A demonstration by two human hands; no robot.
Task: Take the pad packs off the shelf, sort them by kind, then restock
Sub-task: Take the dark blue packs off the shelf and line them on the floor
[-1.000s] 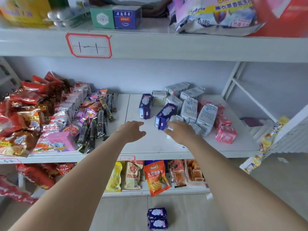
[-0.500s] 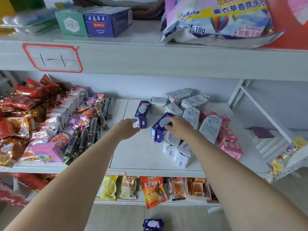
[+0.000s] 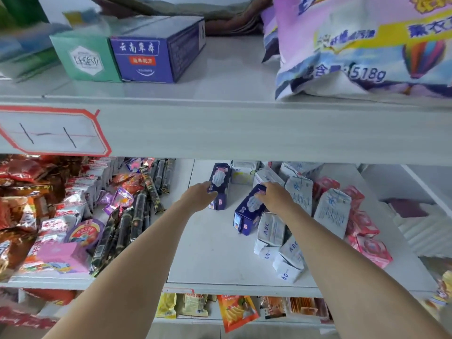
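On the middle shelf (image 3: 215,260) stand two dark blue pad packs. My left hand (image 3: 199,198) wraps around the left blue pack (image 3: 220,177), which is upright. My right hand (image 3: 274,195) grips the top of the right blue pack (image 3: 247,216), which leans toward me. White ABC packs (image 3: 270,228) lie and stand to the right of it, several of them toppled near the shelf's front. Pink packs (image 3: 367,245) are piled at the far right. More white packs (image 3: 298,192) stand behind my right hand.
Snack bags and dark candy bars (image 3: 122,223) fill the shelf's left half. The upper shelf (image 3: 244,128) hangs low over my hands, carrying a green box (image 3: 85,58), a blue box (image 3: 151,57) and a big detergent bag (image 3: 362,45). Snack packets (image 3: 234,311) hang below.
Both hands reached deeper into the shelf and closed on the two blue packs. The camera moved closer and higher, so the upper shelf fills more of the view.
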